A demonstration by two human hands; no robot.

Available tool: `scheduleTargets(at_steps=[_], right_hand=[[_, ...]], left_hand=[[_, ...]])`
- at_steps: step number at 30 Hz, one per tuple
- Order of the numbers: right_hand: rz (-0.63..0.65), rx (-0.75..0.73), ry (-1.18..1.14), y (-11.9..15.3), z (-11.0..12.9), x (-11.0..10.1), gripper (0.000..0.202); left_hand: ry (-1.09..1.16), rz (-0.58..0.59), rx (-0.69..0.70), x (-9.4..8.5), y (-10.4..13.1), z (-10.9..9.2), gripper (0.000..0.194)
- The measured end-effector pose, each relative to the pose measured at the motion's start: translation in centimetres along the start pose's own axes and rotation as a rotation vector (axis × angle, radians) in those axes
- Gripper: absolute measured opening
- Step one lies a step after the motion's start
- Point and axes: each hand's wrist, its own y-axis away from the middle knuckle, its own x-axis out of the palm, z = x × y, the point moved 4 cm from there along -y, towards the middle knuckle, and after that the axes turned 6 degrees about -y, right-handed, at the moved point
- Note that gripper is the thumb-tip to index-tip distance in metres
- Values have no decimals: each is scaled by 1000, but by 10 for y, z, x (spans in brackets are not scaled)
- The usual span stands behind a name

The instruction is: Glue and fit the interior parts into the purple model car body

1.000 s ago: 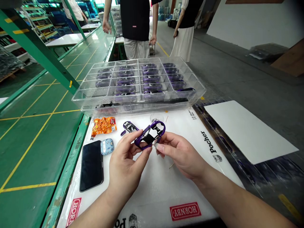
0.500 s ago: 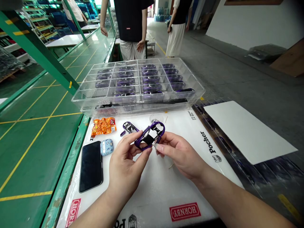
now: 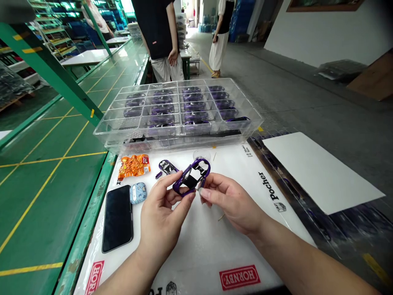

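Purple car-shaped shell (image 3: pixel 193 180) over the counter (image 3: pixel 199 250), twelve o'clock from us, long axis eight to two. Our left hand (image 3: pixel 162 209), nearer, grips its eight-o'clock half; our right hand (image 3: pixel 230 200) meets its four-o'clock edge, grip unclear.

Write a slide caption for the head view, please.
The left hand holds a purple frame, the right hand close at its edge, in front of a clear tray of purple parts.
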Motion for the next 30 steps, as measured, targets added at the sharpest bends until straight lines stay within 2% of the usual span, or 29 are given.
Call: scheduleTargets(at_steps=[4, 7, 10, 14, 18, 30], right_hand=[[-76, -1, 20, 0, -1, -6, 48], [-201, -74, 48, 0, 3, -14, 53], [-281, -174, 78, 0, 9, -18, 55], [-257, -217, 106, 0, 14, -18, 50], [-229, -223, 229, 2, 15, -17, 38], [-260, -441, 552, 4, 23, -18, 17]], left_hand=[[177, 18, -140, 2, -4, 2, 65], [282, 49, -255, 3, -7, 7, 74], [324, 91, -305, 5, -9, 10, 74], [340, 110, -312, 7, -8, 9, 69], [323, 115, -314, 7, -7, 7, 68], [328, 129, -336, 6, -8, 10, 70]])
